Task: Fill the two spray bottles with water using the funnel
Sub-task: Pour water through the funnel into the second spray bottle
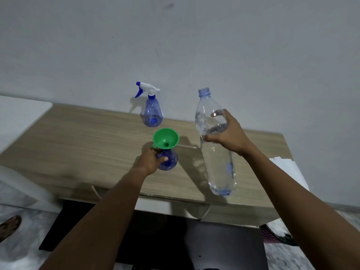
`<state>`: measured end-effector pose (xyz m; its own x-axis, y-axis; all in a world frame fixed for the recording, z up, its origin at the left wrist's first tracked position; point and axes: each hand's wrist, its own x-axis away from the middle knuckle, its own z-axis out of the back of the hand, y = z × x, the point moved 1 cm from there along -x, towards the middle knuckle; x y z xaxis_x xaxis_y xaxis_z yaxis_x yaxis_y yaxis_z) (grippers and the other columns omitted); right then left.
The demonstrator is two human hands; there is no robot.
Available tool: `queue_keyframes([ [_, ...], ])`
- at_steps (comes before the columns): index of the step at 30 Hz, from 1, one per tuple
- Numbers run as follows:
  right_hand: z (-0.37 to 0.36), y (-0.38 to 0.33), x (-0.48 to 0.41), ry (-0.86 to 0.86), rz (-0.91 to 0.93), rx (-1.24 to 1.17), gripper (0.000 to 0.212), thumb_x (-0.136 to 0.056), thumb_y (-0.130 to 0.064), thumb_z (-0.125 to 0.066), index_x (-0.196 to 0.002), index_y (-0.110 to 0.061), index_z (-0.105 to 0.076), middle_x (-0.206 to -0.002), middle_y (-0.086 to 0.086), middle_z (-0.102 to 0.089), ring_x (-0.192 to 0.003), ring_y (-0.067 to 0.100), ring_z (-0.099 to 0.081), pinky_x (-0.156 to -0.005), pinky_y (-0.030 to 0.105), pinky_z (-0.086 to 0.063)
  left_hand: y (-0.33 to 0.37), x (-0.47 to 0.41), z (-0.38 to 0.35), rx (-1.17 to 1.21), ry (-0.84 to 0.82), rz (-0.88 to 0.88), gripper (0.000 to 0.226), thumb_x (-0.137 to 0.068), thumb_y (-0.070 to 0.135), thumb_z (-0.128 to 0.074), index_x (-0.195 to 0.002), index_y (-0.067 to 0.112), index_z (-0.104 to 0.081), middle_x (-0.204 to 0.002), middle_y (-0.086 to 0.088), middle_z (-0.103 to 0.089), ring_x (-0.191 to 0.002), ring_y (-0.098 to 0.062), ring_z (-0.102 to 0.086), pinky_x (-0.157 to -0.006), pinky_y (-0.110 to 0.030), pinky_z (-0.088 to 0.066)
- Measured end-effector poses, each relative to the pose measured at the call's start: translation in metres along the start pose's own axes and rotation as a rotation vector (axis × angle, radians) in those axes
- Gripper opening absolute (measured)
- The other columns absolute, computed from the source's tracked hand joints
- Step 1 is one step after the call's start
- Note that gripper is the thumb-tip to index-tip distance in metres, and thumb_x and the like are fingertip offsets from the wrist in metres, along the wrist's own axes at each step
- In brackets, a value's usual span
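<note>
Nearest to the camera, two bare forearms reach forward over the front edge of a light wooden table (78,137) with a fine straight grain.

The right hand (228,137) grips a large clear plastic water bottle (218,168) around its upper body, fingers and thumb curled on the two sides. The bottle is long and thin-walled, with shiny ribs. Its long axis runs from the base, which is low and close to the camera, to the open blue-tinted neck, which points up and slightly away toward the wall. It has no cap. How much water is inside I cannot tell.

To the left of it, the left hand (151,159) is closed around a round-bodied, translucent blue plastic spray bottle (169,158) that stands upright on the table without its spray head. A bright green plastic funnel (166,138) sits in its neck, with the wide smooth cone open upward and the spout going down into the bottle.

Farther back, near the table's rear edge, the second translucent blue spray bottle (152,112) stands upright, cone-shaped, with a white and blue trigger head whose nozzle points to the left. Behind it is a plain pale grey wall (194,45).
</note>
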<state>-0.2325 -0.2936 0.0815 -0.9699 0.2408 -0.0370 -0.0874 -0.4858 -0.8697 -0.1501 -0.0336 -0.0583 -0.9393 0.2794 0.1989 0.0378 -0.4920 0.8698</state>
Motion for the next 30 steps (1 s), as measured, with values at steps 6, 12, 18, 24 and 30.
queue_keyframes([
  [6,0.009,-0.008,-0.012,0.349,0.078,-0.020,0.073,-0.062,-0.024,-0.087,-0.122,-0.033,-0.048,-0.099,-0.019,-0.064,-0.093,0.015,-0.068,-0.084,0.037,-0.058,-0.001,0.002,0.001,0.021,0.034,0.049,0.036,-0.070,0.017,-0.084,-0.095,0.030,-0.062,-0.107,-0.012,-0.073,-0.104,-0.033,-0.067,-0.098,-0.053,-0.050],
  [12,0.006,0.010,-0.024,0.554,0.087,-0.061,0.079,-0.064,-0.029,-0.088,-0.129,-0.031,-0.044,-0.091,-0.023,-0.064,-0.087,0.010,-0.067,-0.086,0.032,-0.055,-0.004,0.001,-0.001,-0.040,0.056,0.044,0.034,-0.072,0.018,-0.084,-0.098,0.027,-0.064,-0.100,-0.008,-0.074,-0.098,-0.031,-0.068,-0.093,-0.050,-0.053],
  [18,0.004,0.029,-0.036,0.666,0.028,-0.087,0.083,-0.067,-0.030,-0.090,-0.136,-0.026,-0.043,-0.106,-0.016,-0.060,-0.090,0.011,-0.060,-0.084,0.028,-0.050,-0.002,0.003,-0.004,-0.096,0.045,0.017,0.037,-0.079,0.015,-0.082,-0.112,0.008,-0.067,-0.090,-0.002,-0.069,-0.091,-0.023,-0.066,-0.073,-0.022,-0.048],
  [24,-0.001,0.050,-0.040,0.707,0.007,-0.165,0.087,-0.066,-0.030,-0.093,-0.136,-0.025,-0.043,-0.098,-0.030,-0.058,-0.087,-0.004,-0.061,-0.086,0.022,-0.051,-0.014,-0.001,0.000,-0.099,0.024,0.044,0.058,-0.062,0.050,-0.077,-0.110,0.019,-0.071,-0.101,-0.004,-0.075,-0.098,-0.023,-0.069,-0.092,-0.046,-0.054],
  [30,0.000,0.064,-0.041,0.618,0.036,-0.135,0.097,-0.066,-0.038,-0.093,-0.143,-0.029,-0.034,-0.123,-0.036,-0.051,-0.106,-0.003,-0.058,-0.088,0.018,-0.049,-0.024,-0.004,0.000,-0.063,0.024,0.030,0.062,-0.056,0.064,-0.072,-0.103,0.025,-0.073,-0.097,-0.004,-0.076,-0.097,-0.026,-0.070,-0.091,-0.049,-0.055],
])
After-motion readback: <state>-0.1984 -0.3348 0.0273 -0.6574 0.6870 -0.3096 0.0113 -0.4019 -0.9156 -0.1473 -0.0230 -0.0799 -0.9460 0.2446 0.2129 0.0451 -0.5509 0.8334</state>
